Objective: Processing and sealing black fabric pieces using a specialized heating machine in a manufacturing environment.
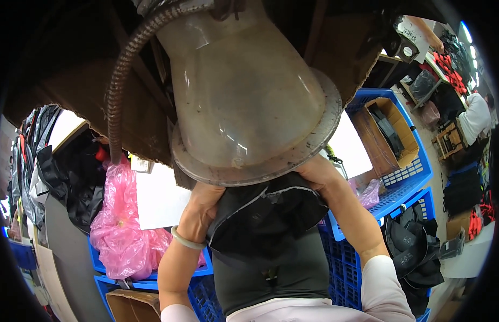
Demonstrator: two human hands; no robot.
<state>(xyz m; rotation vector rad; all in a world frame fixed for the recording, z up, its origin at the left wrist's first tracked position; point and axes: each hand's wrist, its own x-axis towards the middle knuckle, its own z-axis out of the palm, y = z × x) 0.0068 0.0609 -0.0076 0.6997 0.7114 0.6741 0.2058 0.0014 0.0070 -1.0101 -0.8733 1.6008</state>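
Note:
A large translucent, bell-shaped cover (pixel 244 107) with a wide rim hangs in front of me and hides the fingertips of both hands. Below its rim, a black fabric piece (pixel 265 214) with a pale-lined edge spans my two hands and droops over my lap. My left hand (pixel 207 196), with a pale bangle (pixel 186 239) at the wrist, grips the fabric's left side. At its right side, my right hand (pixel 317 173) reaches under the rim and holds the cloth too. What the hands meet beneath the cover is out of sight.
A ribbed metal hose (pixel 116 102) curves beside the cover. Pink plastic bags (pixel 126 225) lie in a blue crate at left. A blue crate (pixel 424 170) holding a cardboard box (pixel 362 121) stands at right, above black pieces (pixel 413 247). Another person (pixel 476 115) sits farther off.

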